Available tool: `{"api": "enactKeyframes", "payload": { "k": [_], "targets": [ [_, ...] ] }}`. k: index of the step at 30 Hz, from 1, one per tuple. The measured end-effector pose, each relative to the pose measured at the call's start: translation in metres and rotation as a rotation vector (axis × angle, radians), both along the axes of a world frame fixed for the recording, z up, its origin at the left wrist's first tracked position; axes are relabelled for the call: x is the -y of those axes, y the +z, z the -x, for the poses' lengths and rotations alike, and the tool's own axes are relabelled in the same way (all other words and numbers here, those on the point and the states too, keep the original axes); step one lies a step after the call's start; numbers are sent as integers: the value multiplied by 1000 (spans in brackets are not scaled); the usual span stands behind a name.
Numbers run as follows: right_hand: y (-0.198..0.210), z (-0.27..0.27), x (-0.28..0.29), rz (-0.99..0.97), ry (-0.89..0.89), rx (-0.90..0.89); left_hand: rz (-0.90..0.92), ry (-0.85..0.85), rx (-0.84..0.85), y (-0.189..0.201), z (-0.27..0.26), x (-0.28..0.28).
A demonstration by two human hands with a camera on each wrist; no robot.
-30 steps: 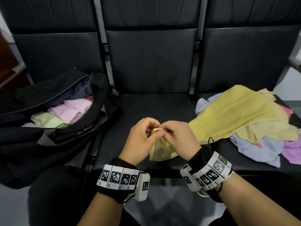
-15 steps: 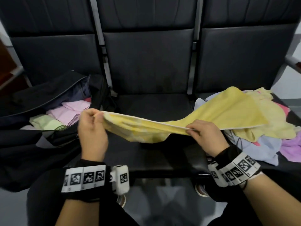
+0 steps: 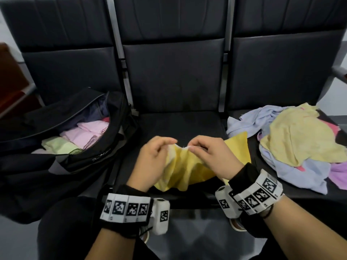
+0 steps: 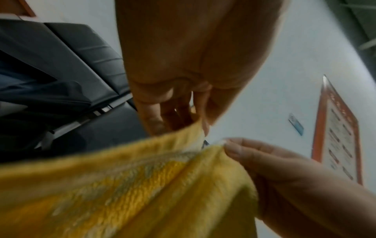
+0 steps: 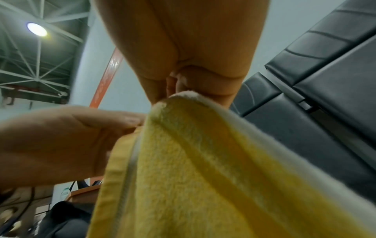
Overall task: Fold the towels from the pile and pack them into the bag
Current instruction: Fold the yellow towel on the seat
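Three black seats [image 3: 180, 128] stood in one row. One open black bag [image 3: 90, 160] held two folded pink towels [image 3: 88, 134] and one folded green towel [image 3: 58, 145]. One yellow towel [image 3: 185, 166] was pinched by two hands, left hand [image 3: 152, 162] and right hand [image 3: 212, 156]. One mixed pile [image 3: 293, 147] lay at the right edge.

Middle seat [image 3: 180, 124] is bare behind the hands, up to its backrest, so there's room to pass there; its front part is taken by the yellow towel [image 3: 187, 166], pinched at the top edge by the left hand [image 3: 152, 162] & right hand [image 3: 212, 158], fingertips nearly touching. Left seat is filled by the bag [image 3: 97, 156], mouth open toward the middle seat w/ folded towels [image 3: 84, 136] filling the part of its inside that shows. Right seat is blocked by the pile [image 3: 293, 147], which spreads from the seat's left edge to the frame's right edge.
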State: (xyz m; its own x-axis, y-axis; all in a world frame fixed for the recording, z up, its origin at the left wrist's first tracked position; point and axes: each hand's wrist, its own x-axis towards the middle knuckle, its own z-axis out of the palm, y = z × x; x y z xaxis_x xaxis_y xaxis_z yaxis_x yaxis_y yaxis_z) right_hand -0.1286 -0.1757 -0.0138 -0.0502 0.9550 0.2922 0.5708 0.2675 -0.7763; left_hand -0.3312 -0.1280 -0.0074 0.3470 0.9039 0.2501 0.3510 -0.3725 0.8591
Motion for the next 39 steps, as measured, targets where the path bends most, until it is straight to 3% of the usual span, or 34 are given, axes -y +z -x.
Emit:
{"api": "enactKeyframes", "payload": {
  "k": [3,8,14,17,22,28,31,35,37,39],
  "targets": [
    [5,2,3,-6,97,27,-51,-175,-102,1,-16,7],
    [8,-10,14,-22,105,133,-164,-149,-244,-2,-30,10],
    [-13,-42,30,135,-231,486,-241,6,-129,2,-33,6],
    [-15,-67,35,97,-380,510,-247,117,-107,0,-22,-5],
    [-12,-96,38,10,-443,499,-177,357,-20,1,7,-26],
    [-9,-99,38,12,-389,309,-227,602,66,29,31,-43],
    [-2,-90,39,-4,-379,33,-274,656,113,45,27,-46],
    [22,-54,38,73,-87,-531,-362,386,36,53,-9,-32],
    [31,-38,34,108,11,-639,-411,192,0,49,-27,-22],
    [35,-30,31,171,109,-626,-395,44,-23,44,-38,-13]
  ]
}}
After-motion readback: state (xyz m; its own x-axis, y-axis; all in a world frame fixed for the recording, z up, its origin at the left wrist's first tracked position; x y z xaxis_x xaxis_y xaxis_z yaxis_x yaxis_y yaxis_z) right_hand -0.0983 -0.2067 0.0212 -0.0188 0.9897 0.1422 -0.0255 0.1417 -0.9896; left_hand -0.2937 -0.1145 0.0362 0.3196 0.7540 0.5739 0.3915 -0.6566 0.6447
